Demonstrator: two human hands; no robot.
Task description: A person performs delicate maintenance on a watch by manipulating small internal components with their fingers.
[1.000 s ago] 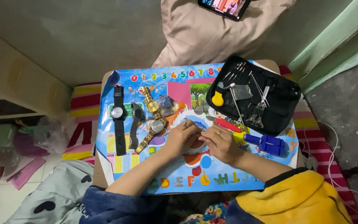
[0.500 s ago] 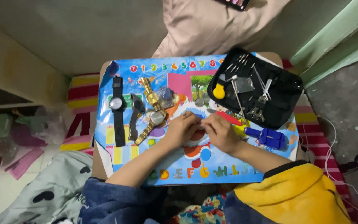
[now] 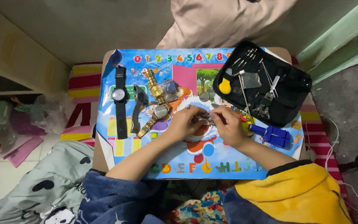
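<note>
Metal glinted where the left hand [image 3: 186, 123] and right hand [image 3: 228, 124] pinched a small watch part [image 3: 204, 119] together above the colourful mat [image 3: 195, 166]; one slip could have flicked it among the watches [image 3: 156, 108].

Your small desk [image 3: 99, 159] is almost wholly covered by a bright children's poster [image 3: 125, 141] with coloured numerals along its far edge and letters along the near one. On that poster, to your left, a black-strapped watch [image 3: 119, 101] lies straight, a dark grey watch [image 3: 139, 105] just beside it, then two gold watches [image 3: 156, 103] overlapping at an angle. At the far right corner you have an open black tool case [image 3: 289, 105] holding thin metal tools and a yellow piece. Near its front edge sits a blue tool [image 3: 274, 136]
</note>
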